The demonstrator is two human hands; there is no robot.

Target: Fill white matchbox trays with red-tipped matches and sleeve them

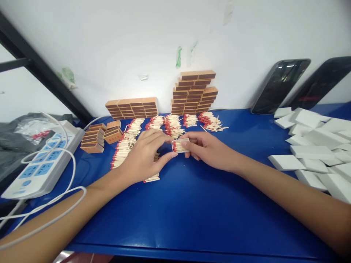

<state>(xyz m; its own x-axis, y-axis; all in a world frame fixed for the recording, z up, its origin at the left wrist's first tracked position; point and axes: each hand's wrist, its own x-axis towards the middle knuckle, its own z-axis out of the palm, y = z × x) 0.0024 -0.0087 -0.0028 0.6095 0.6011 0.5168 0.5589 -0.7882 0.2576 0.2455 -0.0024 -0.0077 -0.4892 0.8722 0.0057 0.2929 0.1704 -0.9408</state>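
Observation:
A small white matchbox tray (187, 149) filled with red-headed matches is held in my right hand (210, 148), thumb on the front and fingers behind. My left hand (149, 151) is at the tray's left end, its thumb and index fingertips curled about the near and far corners. Beneath and behind my left hand, loose matches (120, 155) lie in a long row, heads mostly to the left; the hand covers part of them. More match piles (173, 126) with red heads lie just beyond both hands.
Stacked brown matchboxes (192, 96) stand against the wall, with a lower stack (131, 108) and loose boxes (93, 138) leftward. White trays (312, 157) heap at right, below two leaning phones (281, 86). A power strip (41, 164) and white cable (74, 168) lie left, the cable crossing my left forearm.

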